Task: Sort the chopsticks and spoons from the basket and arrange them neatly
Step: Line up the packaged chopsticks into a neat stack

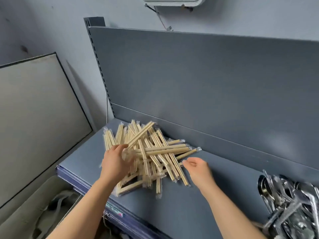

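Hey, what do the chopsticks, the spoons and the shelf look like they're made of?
Chopsticks: pale, matte, probably bamboo or wood, each pair in a clear glossy sleeve with crimped ends, likely plastic film. Spoons: bright mirror reflections suggest polished metal, perhaps stainless steel. Shelf: flat blue-grey surface, even matte coat, likely painted metal.

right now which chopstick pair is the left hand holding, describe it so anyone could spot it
On the grey shelf lies a heap of wrapped chopsticks. At its left edge, the left hand pinches one wrapped pair. Only this pair is lifted, angling up to the right above the pile.
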Demonstrator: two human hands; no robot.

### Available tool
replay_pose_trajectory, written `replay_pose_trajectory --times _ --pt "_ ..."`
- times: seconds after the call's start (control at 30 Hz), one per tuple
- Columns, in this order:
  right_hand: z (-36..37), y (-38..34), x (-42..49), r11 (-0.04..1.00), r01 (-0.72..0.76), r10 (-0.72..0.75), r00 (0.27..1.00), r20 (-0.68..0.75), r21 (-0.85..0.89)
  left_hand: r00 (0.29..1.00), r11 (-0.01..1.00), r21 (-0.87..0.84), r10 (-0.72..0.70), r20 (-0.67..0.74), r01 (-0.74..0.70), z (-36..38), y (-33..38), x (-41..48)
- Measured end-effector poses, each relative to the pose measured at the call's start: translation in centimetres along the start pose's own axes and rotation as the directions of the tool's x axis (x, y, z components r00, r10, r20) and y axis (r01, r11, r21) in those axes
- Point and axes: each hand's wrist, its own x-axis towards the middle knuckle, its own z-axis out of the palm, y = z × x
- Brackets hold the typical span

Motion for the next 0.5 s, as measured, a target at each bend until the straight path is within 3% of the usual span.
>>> replay_pose_trajectory --times 0.27,0.5 --pt "3.1 -1.2 0.2 0.978 -0.029 0.028 1.000 -0.006 -0.205 0.965 0.977 -0.050 0.213 0.153 -0.208 0.6 -1.3 4.1" --pt "3.1 -1.5 0.9 0.992 -0.125 0.122 0.989 -0.084 -0.032 0.973 0.984 -0.090 0.164 0.163 -0.150 0.1 -1.0 6.8"
